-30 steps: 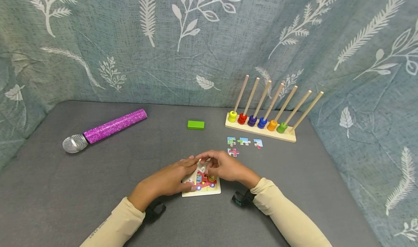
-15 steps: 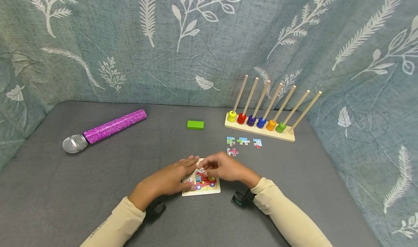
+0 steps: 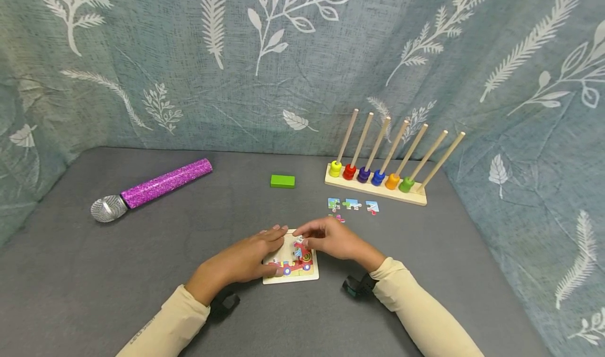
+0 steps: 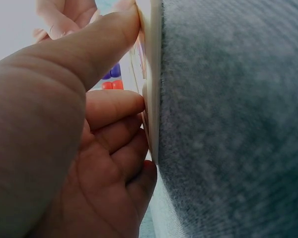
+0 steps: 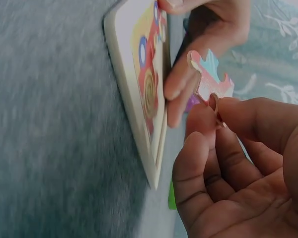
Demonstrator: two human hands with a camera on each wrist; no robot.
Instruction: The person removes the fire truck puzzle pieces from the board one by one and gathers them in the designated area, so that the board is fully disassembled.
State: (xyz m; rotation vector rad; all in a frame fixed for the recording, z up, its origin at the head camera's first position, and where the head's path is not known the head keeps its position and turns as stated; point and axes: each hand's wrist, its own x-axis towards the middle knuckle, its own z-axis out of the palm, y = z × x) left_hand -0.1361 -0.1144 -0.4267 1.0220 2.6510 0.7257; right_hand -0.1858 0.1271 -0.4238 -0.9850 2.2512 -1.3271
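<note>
A small wooden jigsaw tray [image 3: 289,280] with a red vehicle picture lies on the table. My left hand [image 3: 246,260] rests on its left side, fingers extended over the far part and thumb on the near part. In the left wrist view the thumb [image 4: 109,34] and fingertips meet the tray's face. My right hand [image 3: 333,240] pinches a red and light-blue jigsaw piece [image 5: 208,77] between thumb and fingers. The right wrist view shows that piece raised off the tray, tilted. Assembled pieces with wheels [image 5: 148,89] line the tray's near side; bare wood shows beyond them.
Several loose jigsaw pieces [image 3: 352,204] lie beyond my right hand, one partly hidden by it. Behind them stands a peg rack [image 3: 378,188] with coloured rings. A green block [image 3: 282,181] sits at the back middle, and a purple glitter microphone [image 3: 160,185] lies at left.
My right hand has lifted the jigsaw piece from the tray and shifted slightly right, uncovering bare wood in the middle. My left hand has stayed in place.
</note>
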